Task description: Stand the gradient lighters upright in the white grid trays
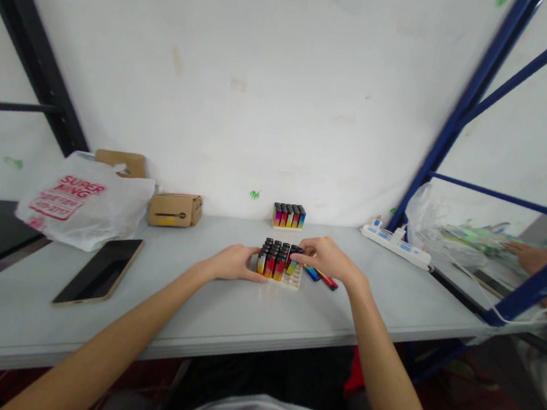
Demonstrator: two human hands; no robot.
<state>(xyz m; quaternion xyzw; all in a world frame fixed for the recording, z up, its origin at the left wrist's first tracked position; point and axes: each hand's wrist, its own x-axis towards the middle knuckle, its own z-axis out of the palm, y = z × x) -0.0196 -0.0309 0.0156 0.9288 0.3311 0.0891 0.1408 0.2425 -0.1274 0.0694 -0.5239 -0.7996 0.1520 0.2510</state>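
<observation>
A white tray [294, 280] on the grey table holds several upright colourful lighters [274, 259] with black tops. My left hand [233, 261] rests against the tray's left side, fingers curled on its edge. My right hand [324, 257] is over the tray's right part, fingers pinched on one lighter [293, 259] standing in the tray. Two or three loose lighters [320, 276] lie flat on the table just right of the tray, under my right hand.
A filled row of lighters [289, 216] stands by the wall. A phone [100, 270], a white plastic bag [83, 199] and a small cardboard box [175, 209] lie to the left. A power strip [396, 244] lies to the right. Another person's hand [531, 256] shows beyond the blue frame.
</observation>
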